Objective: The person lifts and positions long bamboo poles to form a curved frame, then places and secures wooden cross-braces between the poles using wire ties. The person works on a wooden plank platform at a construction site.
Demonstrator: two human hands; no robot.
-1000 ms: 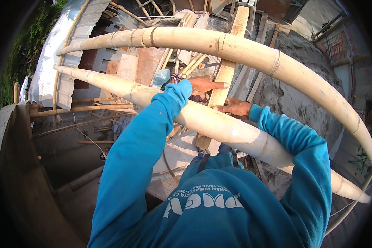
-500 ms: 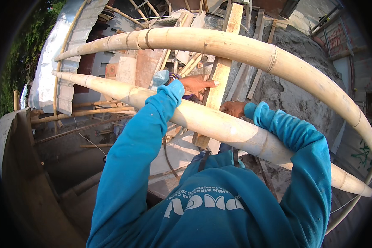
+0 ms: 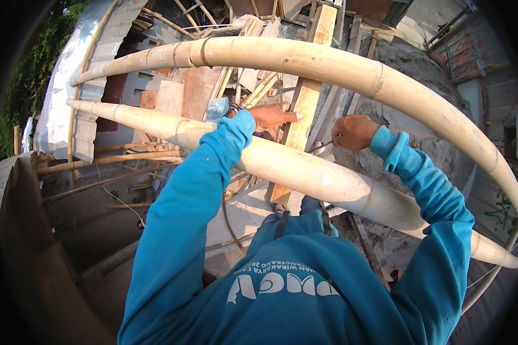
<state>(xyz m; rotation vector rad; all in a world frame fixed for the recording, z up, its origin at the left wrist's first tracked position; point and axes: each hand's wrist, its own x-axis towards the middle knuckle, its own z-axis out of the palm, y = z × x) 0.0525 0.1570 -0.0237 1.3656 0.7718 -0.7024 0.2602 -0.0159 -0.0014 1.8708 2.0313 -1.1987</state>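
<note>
Two long pale bamboo poles cross in front of me, a far pole [image 3: 288, 57] and a near pole [image 3: 322, 178]. A wooden beam [image 3: 308, 106] runs beneath both, away from my body. My left hand [image 3: 269, 117] reaches over the near pole and grips the beam's left edge, thumb extended toward its face; the other fingers are partly hidden. Right of the beam, my right hand [image 3: 355, 132] is closed, raised between the poles. From its fingers a thin dark strand [image 3: 320, 147], apparently wire, runs toward the beam. Its far end is hidden by the near pole.
Corrugated metal sheets [image 3: 69, 98] lie at the left under the pole ends. Below are loose boards [image 3: 259, 89], grey sand [image 3: 408, 75] and horizontal bamboo poles [image 3: 115, 163]. A thin white cable [image 3: 118, 198] hangs at the lower left. A wall stands at the right.
My right hand has risen from beside the beam and near pole, moving right and outward with the thin strand now visible. My left hand stays at the beam.
</note>
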